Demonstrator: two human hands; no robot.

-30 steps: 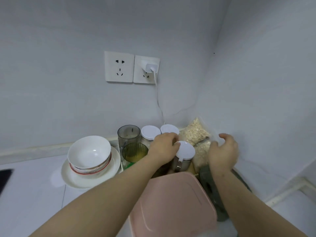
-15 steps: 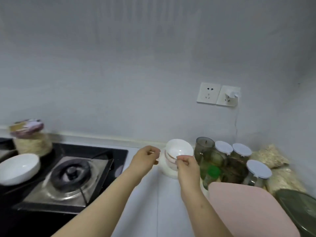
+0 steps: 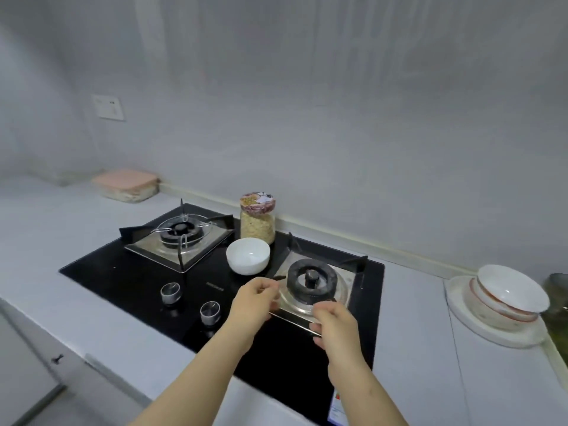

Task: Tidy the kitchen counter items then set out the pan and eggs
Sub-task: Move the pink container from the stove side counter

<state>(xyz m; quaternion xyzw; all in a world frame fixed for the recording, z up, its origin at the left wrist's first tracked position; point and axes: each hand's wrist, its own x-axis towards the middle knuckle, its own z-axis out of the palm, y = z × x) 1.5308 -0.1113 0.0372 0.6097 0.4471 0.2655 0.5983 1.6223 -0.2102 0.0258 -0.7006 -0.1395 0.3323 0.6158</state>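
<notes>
Far left: wall switch [image 3: 107,107], and a pink-lidded box [image 3: 126,182] on the worktop [image 3: 61,229] against the wall. Gas hob [image 3: 132,281] mid-frame: left burner [image 3: 181,235] with a wire trivet, two knobs [image 3: 170,293] at the near edge. Oat jar [image 3: 257,221] with a patterned lid stands on the hob glass between the burners, far side. White bowl [image 3: 248,256] sits just in front of it, upright and empty. Right burner [image 3: 312,279] is bare. Left hand [image 3: 255,302] hovers just near-left of that burner, fingers loosely curled, nothing in it. Right hand [image 3: 333,318] is over the burner's near corner, also loose and empty. Far right: bowl stack [image 3: 507,299] on a plate [image 3: 491,336], well apart from both hands.

Change: a second ago both hands were in the right corner at the white-lidded jars, and half a second ago at the bowl stack. Now the view has swung left and the hands are off those and over the hob. Reads as corner tidy finished, hob next. Jar and bowl sit on the hob, so they likely go before a pan can. Pan and eggs not in view.
</notes>
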